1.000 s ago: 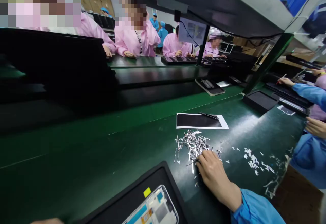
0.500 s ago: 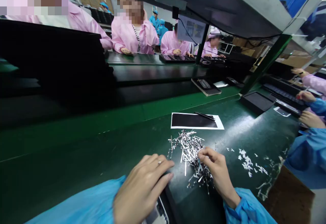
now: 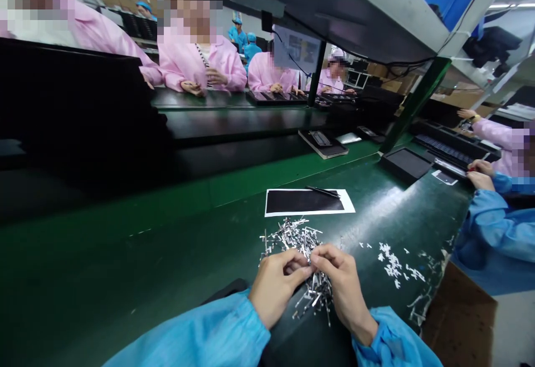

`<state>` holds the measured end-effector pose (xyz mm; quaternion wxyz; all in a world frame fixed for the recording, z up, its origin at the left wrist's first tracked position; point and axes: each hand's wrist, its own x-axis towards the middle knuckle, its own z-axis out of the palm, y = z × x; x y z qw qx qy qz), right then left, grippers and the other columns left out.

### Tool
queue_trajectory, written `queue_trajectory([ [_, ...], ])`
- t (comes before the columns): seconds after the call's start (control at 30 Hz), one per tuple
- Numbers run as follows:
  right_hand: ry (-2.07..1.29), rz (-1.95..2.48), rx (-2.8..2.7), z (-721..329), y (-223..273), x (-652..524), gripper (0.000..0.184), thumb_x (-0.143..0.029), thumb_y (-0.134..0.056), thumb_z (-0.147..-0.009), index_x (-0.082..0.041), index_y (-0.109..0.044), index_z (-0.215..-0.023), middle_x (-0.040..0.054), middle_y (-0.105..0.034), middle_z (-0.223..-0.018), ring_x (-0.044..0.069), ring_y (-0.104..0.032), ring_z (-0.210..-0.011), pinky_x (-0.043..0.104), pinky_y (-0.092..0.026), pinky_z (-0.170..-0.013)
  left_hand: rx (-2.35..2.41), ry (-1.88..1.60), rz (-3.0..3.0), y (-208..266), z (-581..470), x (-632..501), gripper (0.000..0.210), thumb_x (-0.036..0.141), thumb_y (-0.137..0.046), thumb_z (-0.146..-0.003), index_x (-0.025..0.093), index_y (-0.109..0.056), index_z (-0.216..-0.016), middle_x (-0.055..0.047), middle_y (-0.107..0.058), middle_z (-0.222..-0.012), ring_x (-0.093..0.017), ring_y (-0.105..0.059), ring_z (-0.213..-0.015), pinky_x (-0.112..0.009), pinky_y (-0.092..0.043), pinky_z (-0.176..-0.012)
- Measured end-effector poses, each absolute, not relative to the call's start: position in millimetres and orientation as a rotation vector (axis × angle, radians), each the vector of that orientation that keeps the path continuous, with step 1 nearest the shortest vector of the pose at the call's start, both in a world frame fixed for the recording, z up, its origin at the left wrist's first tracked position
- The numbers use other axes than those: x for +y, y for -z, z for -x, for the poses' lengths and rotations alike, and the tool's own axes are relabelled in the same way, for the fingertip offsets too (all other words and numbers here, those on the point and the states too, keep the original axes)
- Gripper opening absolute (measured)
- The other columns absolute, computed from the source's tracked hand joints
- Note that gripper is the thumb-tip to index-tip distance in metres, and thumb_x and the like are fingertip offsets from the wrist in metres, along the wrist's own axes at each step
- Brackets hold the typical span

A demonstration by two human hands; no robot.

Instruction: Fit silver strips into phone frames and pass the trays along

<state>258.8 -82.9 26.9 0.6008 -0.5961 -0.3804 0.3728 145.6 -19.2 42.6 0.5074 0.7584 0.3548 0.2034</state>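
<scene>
Fingers of left hand and right hand, pinched, now converge over strips, permitting two-handed handling; any held piece indiscernible.

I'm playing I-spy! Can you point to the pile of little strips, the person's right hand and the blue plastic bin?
Pile of little strips [image 3: 295,235]: head view, on its far part.
Right hand [image 3: 345,282]: head view, back of the hand.
Blue plastic bin [image 3: 451,0]: head view, middle of its side.

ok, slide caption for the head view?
Left hand and right hand close together over small strips on a green workbench.
</scene>
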Motion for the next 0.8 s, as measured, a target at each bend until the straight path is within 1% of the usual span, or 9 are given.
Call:
queue_trajectory([
  [0.07, -0.853, 1.386, -0.878, -257.8, -26.3, -83.3, 0.012, -0.027, -0.056, -0.072, -0.017, -0.058, -0.067, -0.0026, -0.053, -0.063, 0.011, -0.046, -0.062, 0.023, -0.035, -0.06, 0.882, -0.511, -1.925, -41.1, -145.1, -22.1, 0.021, 0.031, -0.045, -0.073, 0.015, -0.056, -0.067, -0.004, -0.059, -0.06, -0.017, -0.053, -0.057, -0.026, -0.041, -0.055],
  [0.23, -0.834, 1.402, -0.866, -256.5, -27.2, -83.3, 0.012, -0.026, -0.056, -0.072, -0.017, -0.057, -0.065, -0.0026, -0.052, -0.062, 0.012, -0.045, -0.062, 0.023, -0.034, -0.06, 0.885, -0.568, -2.201, -37.5, -142.7, -28.3, 0.028, 0.027, -0.034, -0.077, 0.016, -0.059, -0.073, -0.01, -0.061, -0.073, -0.027, -0.053, -0.072, -0.042, -0.036, -0.071],
  [0.33, -0.833, 1.406, -0.863, -255.9, -27.7, -83.0, 0.013, -0.027, -0.056, -0.072, -0.017, -0.056, -0.063, -0.0023, -0.051, -0.061, 0.012, -0.044, -0.062, 0.023, -0.034, -0.06, 0.885, -0.555, -2.252, -38.7, -140.0, -28.9, 0.033, 0.026, -0.029, -0.078, 0.016, -0.06, -0.075, -0.013, -0.062, -0.076, -0.029, -0.053, -0.075, -0.044, -0.035, -0.073],
  [0.4, -0.844, 1.402, -0.861, -255.5, -27.8, -82.8, 0.012, -0.029, -0.056, -0.072, -0.017, -0.057, -0.068, -0.0018, -0.052, -0.065, 0.012, -0.045, -0.065, 0.023, -0.035, -0.062, 0.902, -0.536, -2.23, -42.8, -137.1, -27.3, 0.033, 0.026, -0.029, -0.079, 0.016, -0.06, -0.076, -0.011, -0.063, -0.077, -0.028, -0.055, -0.076, -0.04, -0.037, -0.073],
  [0.5, -0.882, 1.382, -0.866, -255.3, -28.4, -82.6, 0.018, -0.031, -0.055, -0.073, -0.018, -0.058, -0.086, 0.0001, -0.056, -0.076, 0.014, -0.049, -0.072, 0.024, -0.038, -0.066, 0.895, -0.466, -2.14, -51.3, -132.4, -23.5, 0.029, 0.026, -0.032, -0.08, 0.019, -0.057, -0.068, -0.003, -0.061, -0.062, -0.019, -0.056, -0.062, -0.028, -0.039, -0.062],
  [0.53, -0.896, 1.372, -0.876, -255.2, -29.0, -82.7, 0.018, -0.032, -0.055, -0.074, -0.018, -0.059, -0.085, 0.0002, -0.056, -0.075, 0.014, -0.049, -0.07, 0.024, -0.038, -0.065, 0.883, -0.44, -2.106, -53.8, -131.2, -22.4, 0.028, 0.026, -0.033, -0.08, 0.02, -0.056, -0.064, 0.0, -0.06, -0.057, -0.016, -0.056, -0.057, -0.024, -0.039, -0.058],
  [0.6, -0.919, 1.351, -0.901, -254.9, -30.3, -83.1, 0.015, -0.031, -0.055, -0.074, -0.017, -0.06, -0.074, -0.0008, -0.055, -0.067, 0.012, -0.048, -0.064, 0.023, -0.037, -0.062, 0.869, -0.409, -2.05, -56.9, -129.6, -21.1, 0.027, 0.025, -0.036, -0.079, 0.02, -0.054, -0.061, 0.003, -0.058, -0.052, -0.012, -0.054, -0.052, -0.021, -0.038, -0.055],
  [0.67, -0.941, 1.328, -0.918, -254.3, -31.6, -83.5, 0.016, -0.029, -0.056, -0.073, -0.017, -0.059, -0.063, -0.0018, -0.052, -0.059, 0.011, -0.046, -0.06, 0.023, -0.035, -0.059, 0.875, -0.412, -2.014, -57.5, -129.1, -20.7, 0.024, 0.026, -0.038, -0.078, 0.02, -0.055, -0.063, 0.004, -0.06, -0.056, -0.012, -0.056, -0.056, -0.02, -0.038, -0.056],
  [0.8, -1.015, 1.265, -0.909, -253.1, -34.5, -83.7, 0.016, -0.027, -0.057, -0.072, -0.016, -0.06, -0.06, -0.0011, -0.054, -0.058, 0.011, -0.046, -0.058, 0.023, -0.035, -0.058, 0.865, -0.459, -1.956, -56.1, -128.9, -20.0, 0.021, 0.03, -0.041, -0.077, 0.02, -0.058, -0.068, 0.003, -0.063, -0.069, -0.014, -0.057, -0.069, -0.022, -0.037, -0.064],
])
